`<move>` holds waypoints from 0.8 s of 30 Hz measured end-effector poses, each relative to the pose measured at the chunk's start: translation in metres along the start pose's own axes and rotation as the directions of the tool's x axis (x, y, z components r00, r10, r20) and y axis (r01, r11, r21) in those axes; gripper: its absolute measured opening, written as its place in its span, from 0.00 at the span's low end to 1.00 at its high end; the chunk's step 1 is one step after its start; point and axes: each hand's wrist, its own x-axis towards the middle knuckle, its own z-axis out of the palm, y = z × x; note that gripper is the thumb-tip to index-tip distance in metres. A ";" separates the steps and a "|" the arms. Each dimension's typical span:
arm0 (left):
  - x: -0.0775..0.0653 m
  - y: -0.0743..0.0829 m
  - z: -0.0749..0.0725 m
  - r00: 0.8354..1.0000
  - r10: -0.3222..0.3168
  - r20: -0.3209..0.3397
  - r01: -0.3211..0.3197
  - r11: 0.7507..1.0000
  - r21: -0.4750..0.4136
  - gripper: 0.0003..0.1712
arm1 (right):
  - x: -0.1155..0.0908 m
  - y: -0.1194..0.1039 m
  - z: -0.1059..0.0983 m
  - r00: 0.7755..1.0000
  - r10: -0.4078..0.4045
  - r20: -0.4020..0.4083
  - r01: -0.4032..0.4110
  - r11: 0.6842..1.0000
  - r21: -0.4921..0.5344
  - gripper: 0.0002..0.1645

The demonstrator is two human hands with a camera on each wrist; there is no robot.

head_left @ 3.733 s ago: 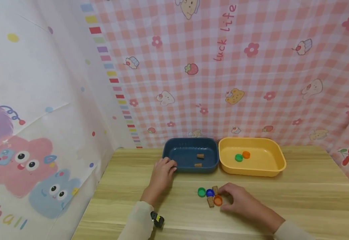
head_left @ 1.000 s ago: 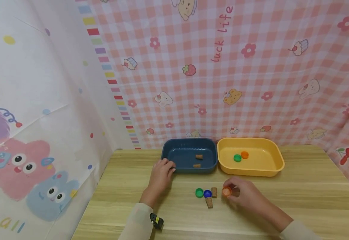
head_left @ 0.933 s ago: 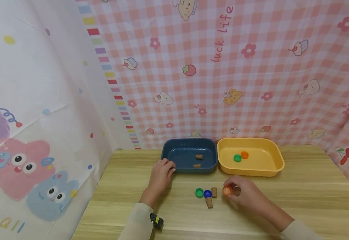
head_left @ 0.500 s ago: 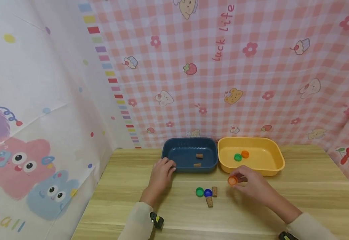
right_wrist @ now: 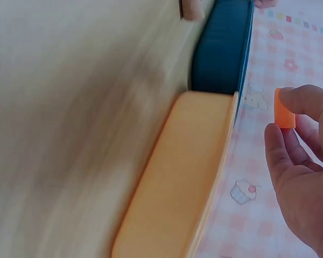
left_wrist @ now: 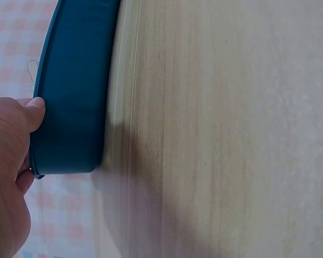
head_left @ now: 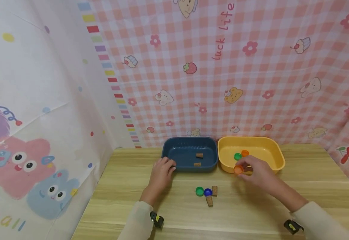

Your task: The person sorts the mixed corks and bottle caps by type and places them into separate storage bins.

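Between thumb and fingers, my right hand (head_left: 259, 174) pinches an orange bottle cap (head_left: 238, 170) at the front rim of the yellow tray (head_left: 270, 146). The right wrist view shows the orange cap (right_wrist: 284, 108) held up above the tray's rim. A green cap (head_left: 237, 156) and another orange cap (head_left: 245, 153) lie inside that tray. My left hand (head_left: 160, 175) grips the left front corner of the dark blue tray (head_left: 177, 168); in the left wrist view its thumb (left_wrist: 35, 113) presses on the tray's outer wall. Two corks (head_left: 199, 155) lie in the blue tray.
On the wooden table (head_left: 180, 213), in front of the trays, a green cap (head_left: 199, 191), a blue cap (head_left: 208, 192), an upright-looking cork (head_left: 214, 191) and a tilted cork (head_left: 209, 201) lie close together. A pink checked cloth (head_left: 210, 83) hangs behind the trays.
My right hand has picked the orange cap out of the cluster on the table and carried it up and right to the yellow tray's rim. My left hand has stayed on the blue tray.
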 end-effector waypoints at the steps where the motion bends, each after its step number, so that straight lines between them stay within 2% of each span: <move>1: 0.000 0.000 0.000 1.000 0.004 -0.003 -0.004 1.000 -0.003 0.03 | 0.001 0.001 -0.002 1.000 -0.006 -0.003 0.006 1.000 -0.009 0.20; 8: 0.000 -0.001 0.000 1.000 0.019 -0.012 -0.020 1.000 -0.013 0.03 | 0.010 0.011 -0.017 1.000 0.012 0.023 -0.011 0.999 -0.042 0.20; 13: -0.001 -0.003 0.001 1.000 0.025 -0.017 -0.025 1.000 -0.014 0.03 | 0.019 0.023 -0.024 0.999 -0.021 0.034 0.023 0.998 -0.059 0.20; 20: -0.001 -0.002 0.000 1.000 0.006 0.009 -0.006 1.000 -0.020 0.02 | 0.032 0.041 -0.032 0.998 -0.039 0.056 0.042 0.997 -0.070 0.19; 24: -0.001 -0.001 0.000 1.000 0.016 -0.006 -0.016 1.000 -0.008 0.03 | 0.039 0.048 -0.036 0.995 0.003 0.097 0.006 0.996 -0.084 0.17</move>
